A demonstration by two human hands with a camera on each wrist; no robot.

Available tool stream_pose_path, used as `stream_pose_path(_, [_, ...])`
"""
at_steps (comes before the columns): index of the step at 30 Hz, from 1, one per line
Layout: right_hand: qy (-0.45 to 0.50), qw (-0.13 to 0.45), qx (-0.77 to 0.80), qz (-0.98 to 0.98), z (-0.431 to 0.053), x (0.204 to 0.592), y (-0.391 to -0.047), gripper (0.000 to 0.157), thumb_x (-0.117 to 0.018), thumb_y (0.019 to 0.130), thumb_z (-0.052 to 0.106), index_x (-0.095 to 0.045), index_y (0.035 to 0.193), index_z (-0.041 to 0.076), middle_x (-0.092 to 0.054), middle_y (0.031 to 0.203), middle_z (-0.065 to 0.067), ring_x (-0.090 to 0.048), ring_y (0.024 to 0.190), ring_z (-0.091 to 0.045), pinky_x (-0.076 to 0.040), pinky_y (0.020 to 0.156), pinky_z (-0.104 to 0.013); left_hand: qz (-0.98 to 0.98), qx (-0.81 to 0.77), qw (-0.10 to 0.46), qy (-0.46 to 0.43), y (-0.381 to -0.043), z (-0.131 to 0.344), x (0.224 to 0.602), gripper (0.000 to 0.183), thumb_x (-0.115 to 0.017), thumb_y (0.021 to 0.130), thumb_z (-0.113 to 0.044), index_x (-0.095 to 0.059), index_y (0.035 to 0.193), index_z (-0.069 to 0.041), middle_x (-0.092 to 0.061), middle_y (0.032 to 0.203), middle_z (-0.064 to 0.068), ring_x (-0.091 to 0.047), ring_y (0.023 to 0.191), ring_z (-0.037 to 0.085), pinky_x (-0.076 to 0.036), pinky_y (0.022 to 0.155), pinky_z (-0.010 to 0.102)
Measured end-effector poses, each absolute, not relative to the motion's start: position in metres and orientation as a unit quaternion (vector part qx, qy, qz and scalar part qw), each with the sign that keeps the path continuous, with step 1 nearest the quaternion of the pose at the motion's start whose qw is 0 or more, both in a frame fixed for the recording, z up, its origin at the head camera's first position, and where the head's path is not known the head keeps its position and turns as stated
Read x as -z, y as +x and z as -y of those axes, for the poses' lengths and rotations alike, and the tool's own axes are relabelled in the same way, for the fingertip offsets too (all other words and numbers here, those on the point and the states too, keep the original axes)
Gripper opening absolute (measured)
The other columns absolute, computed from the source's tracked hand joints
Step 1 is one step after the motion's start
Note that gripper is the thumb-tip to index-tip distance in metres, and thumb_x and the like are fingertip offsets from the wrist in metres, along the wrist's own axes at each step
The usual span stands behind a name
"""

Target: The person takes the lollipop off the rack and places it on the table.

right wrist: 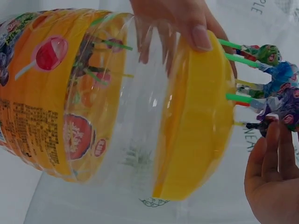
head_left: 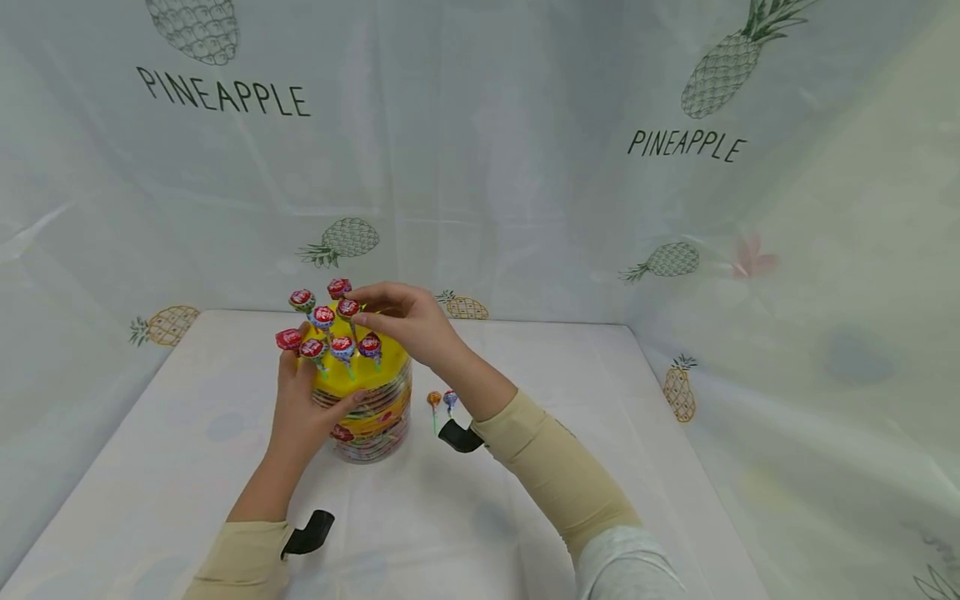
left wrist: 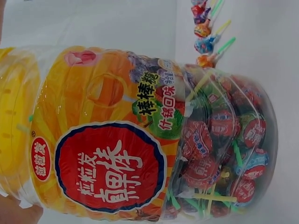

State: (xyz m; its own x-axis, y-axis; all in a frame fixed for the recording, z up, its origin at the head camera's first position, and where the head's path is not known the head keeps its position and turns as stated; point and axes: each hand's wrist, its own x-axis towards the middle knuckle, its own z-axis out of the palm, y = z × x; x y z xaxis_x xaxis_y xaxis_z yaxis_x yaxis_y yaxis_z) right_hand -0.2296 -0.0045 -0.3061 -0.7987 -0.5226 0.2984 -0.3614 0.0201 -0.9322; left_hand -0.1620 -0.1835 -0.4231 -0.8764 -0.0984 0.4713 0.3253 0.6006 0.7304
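Note:
A clear plastic candy jar (head_left: pixel 382 421) with an orange label stands on the table, lollipops inside it. Several wrapped lollipops (head_left: pixel 342 346) stand upright in its yellow lid (right wrist: pixel 196 126), their sticks set into the top. My left hand (head_left: pixel 300 408) grips the jar near the lid from the left side, thumb across the front. Above the lid, my right hand (head_left: pixel 405 321) pinches a dark-wrapped lollipop (right wrist: pixel 264 127) by its head; in the right wrist view its thin stick reaches down to the lid.
Right of the jar, an orange lollipop (head_left: pixel 433 399) and a blue one (head_left: pixel 450 399) lie on the white table (head_left: pixel 555 467). The left wrist view shows a row of several lollipops (left wrist: pixel 204 45) beside the jar. A pineapple-printed curtain (head_left: pixel 480 167) hangs behind the table.

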Motion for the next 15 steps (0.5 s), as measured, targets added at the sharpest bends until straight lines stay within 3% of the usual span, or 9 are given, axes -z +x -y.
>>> stream_pose_path(5, [-0.311,0.041,0.647,-0.695,-0.005,0.301,-0.227,0.025,-0.065,0.094,0.011,-0.068,0.118,0.007,-0.068,0.111,-0.002,-0.064,0.097,-0.017,-0.054,0.086,-0.03,0.86,0.445,0.243,-0.058,-0.163,0.184,0.425,0.094,-0.081,0.08,-0.026,-0.025,0.155,-0.02,-0.019,0.147,0.019,-0.023,0.132,0.038,-0.031,0.104,0.067])
stream_pose_path(15, [-0.3,0.02,0.665,-0.684,-0.039,0.307,-0.235,0.026,-0.064,0.095,0.011,-0.067,0.12,0.004,-0.067,0.114,-0.006,-0.061,0.106,-0.022,-0.051,0.095,-0.038,0.862,0.444,0.24,-0.051,-0.162,0.181,0.423,0.086,-0.08,0.081,-0.024,-0.032,0.151,-0.012,-0.015,0.15,0.014,-0.022,0.134,0.039,-0.03,0.105,0.066])
